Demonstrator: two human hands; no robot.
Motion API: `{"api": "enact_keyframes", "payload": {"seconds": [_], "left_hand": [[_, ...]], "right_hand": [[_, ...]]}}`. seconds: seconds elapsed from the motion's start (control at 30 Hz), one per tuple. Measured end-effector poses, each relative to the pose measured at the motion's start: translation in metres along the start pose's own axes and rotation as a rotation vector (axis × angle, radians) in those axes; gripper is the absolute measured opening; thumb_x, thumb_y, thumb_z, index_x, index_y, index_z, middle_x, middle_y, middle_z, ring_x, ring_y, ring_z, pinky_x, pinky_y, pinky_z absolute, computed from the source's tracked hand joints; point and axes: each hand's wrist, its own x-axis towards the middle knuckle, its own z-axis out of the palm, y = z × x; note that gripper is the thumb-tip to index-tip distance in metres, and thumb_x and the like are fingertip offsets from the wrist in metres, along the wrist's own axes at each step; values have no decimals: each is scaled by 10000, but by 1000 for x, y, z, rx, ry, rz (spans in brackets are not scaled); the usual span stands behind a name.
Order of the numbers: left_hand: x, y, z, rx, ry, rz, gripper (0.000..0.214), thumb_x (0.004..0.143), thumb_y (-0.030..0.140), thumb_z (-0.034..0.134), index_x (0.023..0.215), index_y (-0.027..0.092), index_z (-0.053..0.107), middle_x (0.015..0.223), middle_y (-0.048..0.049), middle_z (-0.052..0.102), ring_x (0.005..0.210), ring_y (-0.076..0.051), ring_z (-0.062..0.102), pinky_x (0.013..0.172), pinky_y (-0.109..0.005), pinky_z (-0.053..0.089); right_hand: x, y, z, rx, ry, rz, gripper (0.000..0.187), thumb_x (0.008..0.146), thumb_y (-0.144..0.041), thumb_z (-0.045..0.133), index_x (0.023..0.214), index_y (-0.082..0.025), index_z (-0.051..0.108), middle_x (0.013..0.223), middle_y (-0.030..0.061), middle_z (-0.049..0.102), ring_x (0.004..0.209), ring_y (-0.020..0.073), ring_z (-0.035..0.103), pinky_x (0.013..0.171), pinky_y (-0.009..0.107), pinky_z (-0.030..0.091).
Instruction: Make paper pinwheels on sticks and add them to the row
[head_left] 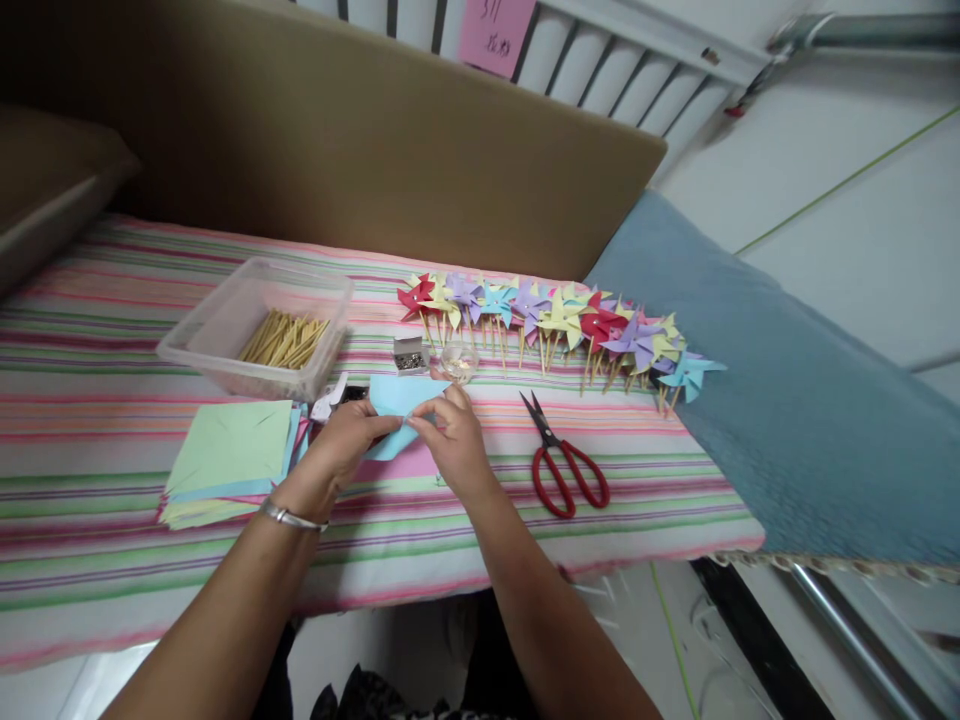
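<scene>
Between my two hands is a blue sheet of paper (397,393), partly folded towards its middle. My left hand (351,435) pinches it from the left side. The fingertips of my right hand (452,432) press on it near the centre and right edge. Under the blue sheet a pink sheet of paper (420,462) shows on the striped cloth. Just behind my hands stand a small open box of metal pins (410,355) and a clear round dish (460,362) with small bits in it. A white box (330,397) is partly hidden beside my left hand.
A stack of cut coloured paper squares (229,450) lies at the left. Behind it a clear plastic tub (217,335) holds short wooden sticks (285,340). Red-handled scissors (559,455) lie at the right. Several paper pinwheels (562,315) line the back by a cardboard panel (375,140).
</scene>
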Motion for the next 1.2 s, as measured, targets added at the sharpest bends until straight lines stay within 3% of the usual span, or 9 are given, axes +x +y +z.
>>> {"api": "enact_keyframes", "payload": {"seconds": [0.13, 0.27, 0.37, 0.5, 0.6, 0.73, 0.9, 1.03, 1.2], "left_hand": [[-1, 1, -2, -20, -138, -21, 163, 515, 263, 765, 527, 161, 638, 458, 24, 543, 421, -86, 412, 432, -217, 295], [0, 0, -2, 30, -130, -5, 186, 513, 277, 787, 599, 154, 675, 498, 15, 582, 441, -88, 435, 459, -218, 319], [1, -1, -1, 53, -79, 39, 205, 469, 245, 789, 633, 156, 705, 571, -7, 647, 505, -114, 502, 543, -241, 387], [4, -3, -2, 163, -58, 73, 150, 483, 238, 747, 595, 157, 689, 563, -2, 636, 534, -132, 510, 579, -261, 392], [6, -6, -5, 332, -117, 68, 95, 527, 233, 699, 579, 159, 670, 523, 21, 592, 518, -127, 480, 567, -262, 368], [5, -10, -5, 482, -290, 61, 67, 587, 226, 639, 594, 164, 663, 549, 29, 590, 518, -119, 462, 571, -259, 353], [0, -9, 2, 495, -397, 52, 45, 583, 211, 630, 598, 173, 650, 592, 16, 614, 557, -135, 490, 596, -263, 363], [-1, -10, 5, 443, -386, 50, 95, 546, 203, 658, 638, 178, 654, 603, 8, 622, 567, -149, 513, 587, -268, 374], [-2, -10, 7, 374, -302, 86, 162, 499, 164, 700, 625, 183, 600, 583, 13, 608, 574, -155, 543, 568, -267, 398]], "right_hand": [[0, -2, 0, 9, 24, 15, 61, 752, -203, 660, 707, -234, 632, 900, 35, 555, 1143, 246, 489, 1016, 409, 345], [-2, -4, 1, -4, 46, 40, 76, 748, -173, 651, 705, -231, 627, 979, 53, 585, 1232, 238, 444, 1061, 399, 305], [-2, -4, 0, -4, 47, 87, 61, 733, -188, 666, 782, -218, 646, 1189, 87, 566, 1274, 244, 416, 1077, 402, 299], [2, -8, -16, -15, 113, 134, 430, 703, -199, 687, 1122, -228, 597, 1372, 99, 473, 1298, 245, 400, 1089, 429, 292], [7, -10, -32, -18, 100, 168, 524, 686, -206, 698, 1194, -224, 569, 1282, 92, 555, 1234, 245, 470, 1039, 418, 360], [6, -2, -41, 58, -213, 281, 531, 662, -219, 719, 1178, -236, 593, 1064, 56, 649, 989, 219, 611, 839, 342, 480], [5, 5, -42, 105, -481, 296, 420, 656, -200, 703, 1068, -207, 623, 871, 5, 646, 783, 167, 594, 667, 259, 446], [7, 2, -42, 66, -514, 324, 189, 638, -187, 684, 813, -164, 617, 719, -29, 565, 661, 127, 525, 569, 219, 379], [8, 3, -37, 59, -511, 459, 116, 603, -196, 681, 643, -162, 577, 603, -38, 516, 575, 117, 482, 531, 224, 350]]}}
